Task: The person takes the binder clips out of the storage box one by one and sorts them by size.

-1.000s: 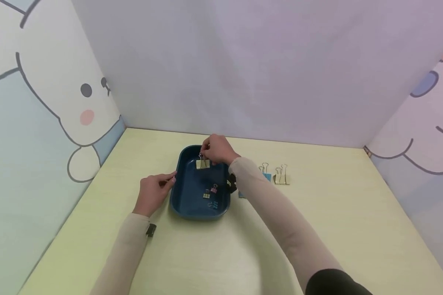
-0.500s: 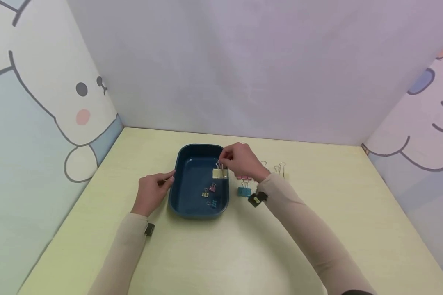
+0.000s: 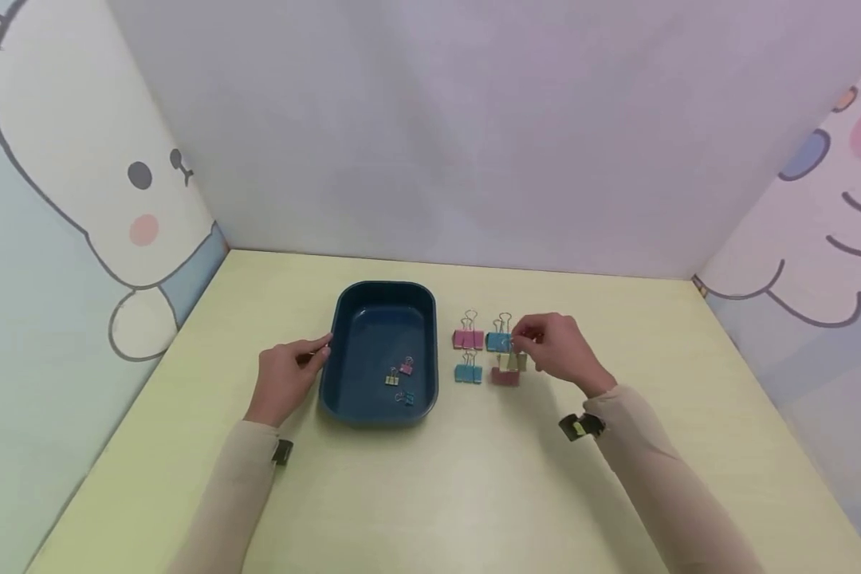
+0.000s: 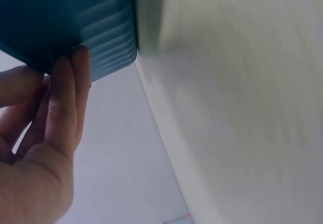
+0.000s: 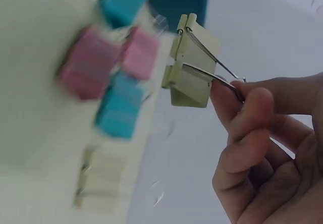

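My right hand (image 3: 563, 351) pinches the wire handles of a large pale-yellow binder clip (image 5: 194, 62), whose body hangs from the fingertips. In the head view it overlaps a pink binder clip (image 3: 505, 377). Beside it lie two blue binder clips, one farther back (image 3: 499, 341) and one nearer the tray (image 3: 468, 372), and another pink binder clip (image 3: 469, 339). A second pale-yellow binder clip (image 5: 103, 178) shows in the right wrist view; my hand hides it in the head view. My left hand (image 3: 283, 379) holds the left rim of the dark blue tray (image 3: 373, 339) between thumb and fingers.
Inside the tray's near right part lie small binder clips: yellow (image 3: 391, 377), pink (image 3: 406, 367) and blue (image 3: 406, 397). The pale tabletop (image 3: 416, 494) meets a plain wall (image 3: 459, 143) at the back, with cartoon-printed panels on both sides.
My right hand has carried the yellow binder clip from over the tray rightward to above the clips on the table. My left hand stays at the tray's rim.
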`<state>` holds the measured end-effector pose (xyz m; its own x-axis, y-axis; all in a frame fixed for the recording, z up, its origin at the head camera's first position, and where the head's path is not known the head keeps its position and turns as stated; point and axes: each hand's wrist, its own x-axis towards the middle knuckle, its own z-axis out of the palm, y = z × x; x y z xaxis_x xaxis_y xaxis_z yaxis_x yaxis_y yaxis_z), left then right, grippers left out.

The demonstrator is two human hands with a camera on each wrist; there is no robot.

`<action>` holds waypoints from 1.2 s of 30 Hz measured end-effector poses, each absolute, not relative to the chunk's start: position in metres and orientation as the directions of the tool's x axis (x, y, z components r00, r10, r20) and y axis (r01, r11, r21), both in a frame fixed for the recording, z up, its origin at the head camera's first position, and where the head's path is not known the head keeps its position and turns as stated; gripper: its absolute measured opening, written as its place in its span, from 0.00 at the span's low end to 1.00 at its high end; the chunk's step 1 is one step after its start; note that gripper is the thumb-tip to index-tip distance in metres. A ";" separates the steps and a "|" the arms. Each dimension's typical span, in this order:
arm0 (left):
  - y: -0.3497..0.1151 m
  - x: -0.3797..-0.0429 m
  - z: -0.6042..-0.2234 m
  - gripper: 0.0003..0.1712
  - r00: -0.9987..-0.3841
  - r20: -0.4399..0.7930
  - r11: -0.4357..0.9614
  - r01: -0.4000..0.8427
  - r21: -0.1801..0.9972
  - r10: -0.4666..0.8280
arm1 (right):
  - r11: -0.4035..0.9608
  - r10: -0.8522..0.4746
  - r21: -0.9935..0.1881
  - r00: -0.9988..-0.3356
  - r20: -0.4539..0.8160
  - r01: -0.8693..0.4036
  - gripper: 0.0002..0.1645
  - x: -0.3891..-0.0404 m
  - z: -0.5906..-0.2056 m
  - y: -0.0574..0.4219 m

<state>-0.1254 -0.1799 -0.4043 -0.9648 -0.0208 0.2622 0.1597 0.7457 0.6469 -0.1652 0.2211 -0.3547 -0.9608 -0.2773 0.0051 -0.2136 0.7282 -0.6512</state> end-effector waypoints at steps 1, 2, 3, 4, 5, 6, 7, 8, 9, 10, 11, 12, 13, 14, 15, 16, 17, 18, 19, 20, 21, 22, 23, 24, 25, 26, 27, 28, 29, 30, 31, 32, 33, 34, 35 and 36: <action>-0.181 -0.125 -0.404 0.16 -0.964 0.266 0.748 0.162 0.644 -0.020 | 0.732 -0.262 -0.651 -0.965 0.005 -0.202 0.08 -0.166 -0.360 0.227; -0.182 -0.124 -0.404 0.16 -0.963 0.269 0.749 0.165 0.642 -0.018 | 0.734 -0.247 -0.652 -0.969 0.005 -0.190 0.08 -0.166 -0.365 0.233; -0.182 -0.124 -0.404 0.16 -0.962 0.272 0.752 0.167 0.638 -0.017 | 0.737 -0.233 -0.651 -0.973 0.007 -0.181 0.09 -0.166 -0.369 0.238; -0.183 -0.124 -0.404 0.16 -0.962 0.272 0.753 0.168 0.636 -0.015 | 0.737 -0.217 -0.654 -0.976 0.007 -0.169 0.09 -0.167 -0.373 0.242; -0.183 -0.124 -0.404 0.16 -0.963 0.271 0.755 0.168 0.634 -0.014 | 0.739 -0.203 -0.656 -0.979 0.005 -0.156 0.09 -0.166 -0.376 0.246; -0.183 -0.124 -0.403 0.16 -0.963 0.269 0.757 0.168 0.632 -0.011 | 0.742 -0.193 -0.654 -0.981 0.001 -0.147 0.09 -0.166 -0.379 0.250; -0.183 -0.125 -0.403 0.16 -0.964 0.267 0.758 0.166 0.630 -0.011 | 0.745 -0.187 -0.652 -0.982 -0.003 -0.140 0.09 -0.165 -0.382 0.253; -0.183 -0.125 -0.403 0.16 -0.964 0.265 0.758 0.164 0.631 -0.012 | 0.749 -0.184 -0.649 -0.983 -0.008 -0.135 0.09 -0.165 -0.384 0.255; -0.182 -0.125 -0.402 0.16 -0.965 0.262 0.757 0.161 0.633 -0.014 | 0.753 -0.182 -0.645 -0.983 -0.016 -0.129 0.09 -0.164 -0.386 0.258; -0.182 -0.125 -0.402 0.16 -0.966 0.260 0.756 0.159 0.634 -0.015 | 0.757 -0.182 -0.641 -0.983 -0.023 -0.125 0.09 -0.164 -0.387 0.260; -0.182 -0.125 -0.402 0.16 -0.966 0.257 0.757 0.156 0.634 -0.017 | 0.764 -0.179 -0.634 -0.983 -0.028 -0.121 0.09 -0.163 -0.389 0.262; -0.182 -0.125 -0.402 0.16 -0.967 0.254 0.757 0.153 0.636 -0.017 | 0.769 -0.178 -0.628 -0.984 -0.031 -0.119 0.09 -0.163 -0.390 0.263; -0.182 -0.125 -0.402 0.17 -0.968 0.251 0.756 0.151 0.636 -0.018 | 0.774 -0.175 -0.622 -0.984 -0.032 -0.117 0.09 -0.163 -0.391 0.264; -0.183 -0.125 -0.402 0.17 -0.968 0.249 0.756 0.149 0.638 -0.019 | 0.777 -0.172 -0.619 -0.985 -0.035 -0.113 0.08 -0.163 -0.392 0.265; -0.183 -0.125 -0.402 0.17 -0.968 0.249 0.758 0.147 0.636 -0.021 | 0.780 -0.169 -0.616 -0.985 -0.037 -0.111 0.08 -0.163 -0.393 0.266; -0.184 -0.125 -0.403 0.17 -0.968 0.248 0.759 0.145 0.635 -0.023 | 0.782 -0.169 -0.614 -0.985 -0.038 -0.110 0.08 -0.163 -0.393 0.267; -0.184 -0.125 -0.403 0.17 -0.968 0.248 0.760 0.141 0.634 -0.027 | 0.782 -0.167 -0.614 -0.985 -0.040 -0.107 0.08 -0.163 -0.394 0.267; -0.185 -0.125 -0.403 0.17 -0.968 0.248 0.760 0.138 0.635 -0.031 | 0.782 -0.166 -0.614 -0.985 -0.044 -0.104 0.09 -0.163 -0.394 0.268; -0.185 -0.124 -0.404 0.17 -0.968 0.247 0.761 0.135 0.635 -0.034 | 0.782 -0.164 -0.615 -0.985 -0.050 -0.099 0.09 -0.163 -0.395 0.268; -0.185 -0.124 -0.405 0.17 -0.969 0.246 0.760 0.133 0.636 -0.037 | 0.783 -0.161 -0.614 -0.986 -0.053 -0.095 0.09 -0.163 -0.396 0.269; -0.186 -0.124 -0.406 0.17 -0.969 0.243 0.759 0.130 0.638 -0.038 | 0.787 -0.161 -0.609 -0.986 -0.049 -0.099 0.09 -0.163 -0.397 0.269; -0.186 -0.124 -0.407 0.17 -0.970 0.238 0.757 0.128 0.640 -0.038 | 0.790 -0.158 -0.605 -0.986 -0.046 -0.098 0.09 -0.163 -0.399 0.270; -0.185 -0.125 -0.408 0.17 -0.971 0.237 0.757 0.127 0.641 -0.038 | 0.793 -0.154 -0.601 -0.987 -0.043 -0.098 0.09 -0.163 -0.401 0.271; -0.185 -0.125 -0.409 0.17 -0.972 0.233 0.755 0.125 0.643 -0.037 | 0.796 -0.152 -0.597 -0.988 -0.040 -0.098 0.09 -0.163 -0.402 0.271; -0.184 -0.125 -0.410 0.17 -0.972 0.231 0.754 0.125 0.644 -0.036 | 0.800 -0.150 -0.592 -0.988 -0.034 -0.101 0.09 -0.163 -0.403 0.272; -0.184 -0.125 -0.410 0.17 -0.973 0.230 0.753 0.125 0.645 -0.035 | 0.803 -0.149 -0.587 -0.988 -0.028 -0.105 0.08 -0.162 -0.404 0.273; -0.184 -0.125 -0.410 0.17 -0.973 0.229 0.754 0.126 0.645 -0.033 | 0.804 -0.150 -0.585 -0.988 -0.023 -0.108 0.08 -0.162 -0.404 0.273; -0.183 -0.125 -0.410 0.17 -0.972 0.232 0.754 0.130 0.644 -0.030 | 0.804 -0.147 -0.586 -0.989 -0.024 -0.105 0.08 -0.161 -0.405 0.274; -0.183 -0.125 -0.410 0.17 -0.971 0.236 0.755 0.135 0.642 -0.027 | 0.803 -0.144 -0.587 -0.989 -0.023 -0.103 0.08 -0.161 -0.404 0.274; -0.182 -0.125 -0.409 0.17 -0.971 0.238 0.755 0.139 0.641 -0.023 | 0.804 -0.141 -0.586 -0.990 -0.022 -0.101 0.09 -0.160 -0.404 0.274; -0.182 -0.125 -0.409 0.17 -0.970 0.242 0.755 0.144 0.640 -0.021 | 0.804 -0.138 -0.586 -0.990 -0.019 -0.101 0.09 -0.160 -0.404 0.275; -0.182 -0.126 -0.408 0.17 -0.969 0.247 0.756 0.148 0.637 -0.019 | 0.803 -0.136 -0.587 -0.991 -0.018 -0.099 0.09 -0.159 -0.404 0.275; -0.181 -0.126 -0.408 0.17 -0.967 0.252 0.757 0.151 0.635 -0.018 | 0.802 -0.134 -0.589 -0.991 -0.017 -0.098 0.09 -0.159 -0.404 0.275; -0.181 -0.126 -0.407 0.17 -0.967 0.256 0.758 0.154 0.634 -0.017 | 0.802 -0.130 -0.589 -0.991 -0.015 -0.096 0.09 -0.159 -0.405 0.276; -0.181 -0.126 -0.407 0.17 -0.966 0.257 0.759 0.156 0.632 -0.016 | 0.802 -0.126 -0.591 -0.992 -0.014 -0.093 0.09 -0.158 -0.405 0.276; -0.181 -0.126 -0.407 0.17 -0.966 0.257 0.759 0.155 0.633 -0.017 | 0.802 -0.124 -0.591 -0.992 -0.012 -0.093 0.09 -0.159 -0.406 0.276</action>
